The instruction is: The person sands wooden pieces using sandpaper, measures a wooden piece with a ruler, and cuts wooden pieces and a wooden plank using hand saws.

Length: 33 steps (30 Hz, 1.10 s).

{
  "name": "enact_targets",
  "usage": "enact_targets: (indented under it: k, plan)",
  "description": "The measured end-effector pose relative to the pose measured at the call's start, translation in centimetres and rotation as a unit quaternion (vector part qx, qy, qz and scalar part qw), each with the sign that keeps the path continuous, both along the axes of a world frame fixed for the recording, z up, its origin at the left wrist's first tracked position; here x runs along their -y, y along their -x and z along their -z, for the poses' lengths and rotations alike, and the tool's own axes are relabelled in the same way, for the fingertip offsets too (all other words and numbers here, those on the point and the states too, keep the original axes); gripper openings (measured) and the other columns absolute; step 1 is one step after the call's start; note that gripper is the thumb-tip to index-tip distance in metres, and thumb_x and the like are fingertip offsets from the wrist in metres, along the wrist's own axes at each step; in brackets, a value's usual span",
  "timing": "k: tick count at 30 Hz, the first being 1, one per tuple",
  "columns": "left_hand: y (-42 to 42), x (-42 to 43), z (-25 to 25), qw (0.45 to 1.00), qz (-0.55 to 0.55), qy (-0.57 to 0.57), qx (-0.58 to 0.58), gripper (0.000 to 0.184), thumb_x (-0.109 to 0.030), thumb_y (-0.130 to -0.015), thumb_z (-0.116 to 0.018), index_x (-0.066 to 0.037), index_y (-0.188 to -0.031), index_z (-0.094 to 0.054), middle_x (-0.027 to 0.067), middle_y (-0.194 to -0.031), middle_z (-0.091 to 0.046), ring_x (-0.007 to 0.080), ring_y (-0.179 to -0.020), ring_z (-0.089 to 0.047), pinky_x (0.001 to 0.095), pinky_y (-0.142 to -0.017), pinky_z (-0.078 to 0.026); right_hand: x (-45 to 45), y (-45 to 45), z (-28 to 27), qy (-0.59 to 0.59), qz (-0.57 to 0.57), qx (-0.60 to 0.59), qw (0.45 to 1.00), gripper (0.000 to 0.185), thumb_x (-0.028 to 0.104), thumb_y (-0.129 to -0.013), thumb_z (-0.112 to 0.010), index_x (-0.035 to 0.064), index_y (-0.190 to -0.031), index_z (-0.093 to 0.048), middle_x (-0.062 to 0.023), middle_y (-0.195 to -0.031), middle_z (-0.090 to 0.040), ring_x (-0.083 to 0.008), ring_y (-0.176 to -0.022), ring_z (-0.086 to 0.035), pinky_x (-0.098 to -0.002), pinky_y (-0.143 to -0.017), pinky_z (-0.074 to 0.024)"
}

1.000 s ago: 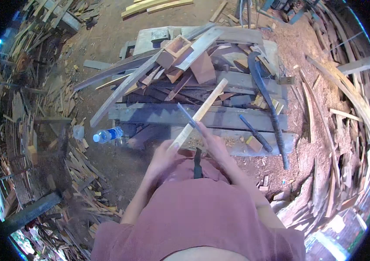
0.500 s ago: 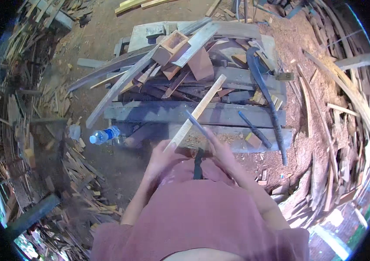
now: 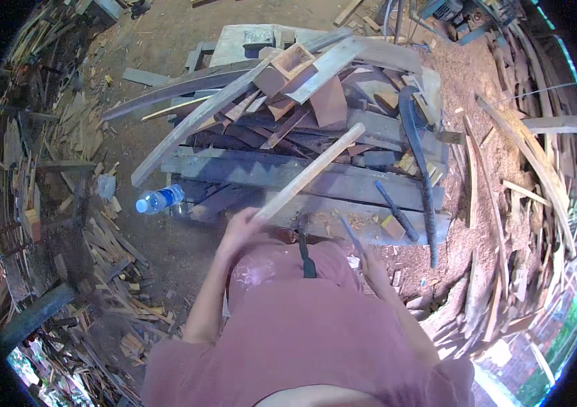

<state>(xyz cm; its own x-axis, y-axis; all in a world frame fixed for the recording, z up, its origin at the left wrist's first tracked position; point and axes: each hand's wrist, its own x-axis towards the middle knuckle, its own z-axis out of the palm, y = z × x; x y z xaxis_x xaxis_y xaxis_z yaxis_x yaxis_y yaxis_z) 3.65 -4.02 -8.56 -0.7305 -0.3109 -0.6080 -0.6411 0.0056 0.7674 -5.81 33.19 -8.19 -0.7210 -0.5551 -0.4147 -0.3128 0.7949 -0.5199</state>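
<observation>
My left hand [image 3: 239, 229] is closed around the lower end of a pale wooden stick [image 3: 312, 171], which slants up and to the right over the grey planks. To the right, my right hand [image 3: 372, 266] grips a thin grey blade-like tool [image 3: 351, 232], its tip pointing up and left, apart from the stick. On the planks beyond it lie a dark bar-shaped tool [image 3: 397, 211] and a small wooden block [image 3: 392, 227]. A long dark curved tool [image 3: 418, 159] rests at the right of the plank pile.
Grey planks [image 3: 227, 167] bear a heap of wood offcuts and an open wooden box [image 3: 293, 61]. A water bottle [image 3: 159, 199] lies at the left. Wood scraps [image 3: 115, 254] cover the left ground; long slabs [image 3: 526, 152] lie at the right.
My right hand and the blade-like tool have moved down and right, away from the stick. My left hand has shifted slightly left, still holding the stick. The view has turned slightly.
</observation>
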Motion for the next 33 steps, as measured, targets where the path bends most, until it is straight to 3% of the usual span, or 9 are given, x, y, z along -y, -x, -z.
enact_targets:
  k: [1, 4, 5, 7, 11, 13, 19, 20, 33]
  plan:
    - [0.7, 0.3, 0.4, 1.0, -0.001, -0.003, 0.002, 0.031, -0.027, -0.085, -0.058, -0.004, -0.106, -0.059, 0.004, -0.073, -0.059, 0.0102, -0.062, -0.052, 0.0246, -0.055, -0.042, -0.8, -0.5, 0.0, 0.032, 0.023, -0.052, 0.998, 0.049, 0.015, -0.087, -0.046, 0.0197, -0.134, -0.033, -0.0199, -0.084, -0.061, -0.0379, -0.065, -0.059, -0.0482, -0.058, -0.0463]
    - [2.8, 1.4, 5.3, 0.965, 0.125, 0.23, -0.029, 0.032, -0.021, -0.078, -0.057, -0.007, -0.107, -0.06, 0.0198, -0.098, -0.059, 0.0351, -0.094, -0.054, 0.0439, -0.085, -0.04, 1.9, 0.9, -3.3, 0.011, 0.145, -0.008, 0.989, 0.045, 0.016, -0.088, -0.045, 0.0147, -0.132, -0.035, -0.0237, -0.088, -0.06, -0.0398, -0.068, -0.059, -0.0495, -0.058, -0.0467]
    - [3.7, 1.3, 4.9, 0.965, 0.131, 0.227, -0.032, 0.032, -0.021, -0.078, -0.057, -0.007, -0.107, -0.06, 0.0198, -0.098, -0.059, 0.0351, -0.094, -0.054, 0.0439, -0.085, -0.04, 2.3, 1.6, -2.9, 0.009, 0.151, -0.01, 0.988, 0.045, 0.016, -0.088, -0.045, 0.0147, -0.132, -0.035, -0.0237, -0.088, -0.06, -0.0398, -0.068, -0.059, -0.0495, -0.058, -0.0467]
    - [5.8, 0.1, 3.3, 0.885, 0.113, 0.453, -0.002, 0.034, -0.023, -0.078, -0.06, -0.009, -0.109, -0.058, 0.0187, -0.109, -0.053, 0.0368, -0.104, -0.048, 0.0495, -0.086, -0.037, 3.1, 3.6, -1.7, 0.005, 0.133, -0.059, 0.989, 0.042, 0.016, -0.088, -0.044, 0.0103, -0.129, -0.036, -0.024, -0.095, -0.058, -0.0404, -0.067, -0.059, -0.05, -0.057, -0.0465]
    - [11.5, -3.6, 2.7, 0.817, 0.156, 0.544, -0.114, 0.052, -0.02, -0.074, -0.065, -0.012, -0.122, -0.047, 0.0167, -0.118, -0.045, 0.0357, -0.106, -0.045, 0.0498, -0.092, -0.031, 5.1, 8.2, -0.1, -0.049, 0.174, -0.038, 0.983, 0.036, 0.015, -0.088, -0.044, 0.0059, -0.123, -0.041, -0.0233, -0.113, -0.051, -0.0393, -0.076, -0.059, -0.0474, -0.061, -0.0471]
    - [15.4, -5.9, 3.1, 0.822, 0.163, 0.528, -0.133, 0.057, -0.021, -0.072, -0.067, -0.013, -0.124, -0.045, 0.0157, -0.119, -0.044, 0.0351, -0.105, -0.045, 0.05, -0.093, -0.032, 5.9, 10.3, 1.9, 0.067, 0.126, -0.253, 0.957, 0.033, 0.014, -0.088, -0.044, 0.0062, -0.12, -0.043, -0.019, -0.109, -0.051, -0.0368, -0.085, -0.057, -0.0438, -0.067, -0.0473]
    - [22.3, -11.0, 6.7, 0.854, 0.146, 0.486, -0.116, 0.046, -0.015, -0.078, -0.06, -0.017, -0.122, -0.047, 0.0126, -0.104, -0.049, 0.0322, -0.094, -0.049, 0.0482, -0.079, -0.04, 8.0, 14.7, 3.9, 0.052, 0.169, -0.261, 0.949, 0.031, 0.015, -0.089, -0.045, 0.0103, -0.12, -0.044, -0.0149, -0.091, -0.051, -0.0338, -0.084, -0.056, -0.0423, -0.068, -0.0477]
    - [22.5, -11.5, 7.3, 0.82, 0.119, 0.539, -0.152, 0.041, -0.015, -0.079, -0.058, -0.019, -0.119, -0.05, 0.0108, -0.096, -0.05, 0.0309, -0.088, -0.05, 0.0467, -0.075, -0.041, 8.1, 15.2, 4.1, 0.052, 0.171, -0.258, 0.95, 0.031, 0.015, -0.089, -0.045, 0.0103, -0.12, -0.044, -0.0149, -0.091, -0.051, -0.0338, -0.084, -0.056, -0.0423, -0.068, -0.0477]
    - [22.4, -12.8, 8.1, 0.821, 0.122, 0.54, -0.141, 0.037, -0.023, -0.08, -0.06, -0.015, -0.115, -0.053, 0.0089, -0.093, -0.051, 0.0291, -0.087, -0.049, 0.0425, -0.077, -0.038, 8.5, 21.0, 7.4, 0.064, 0.125, -0.247, 0.959, 0.034, 0.018, -0.088, -0.048, 0.0153, -0.122, -0.044, -0.0113, -0.08, -0.051, -0.032, -0.062, -0.058, -0.0419, -0.051, -0.0493]
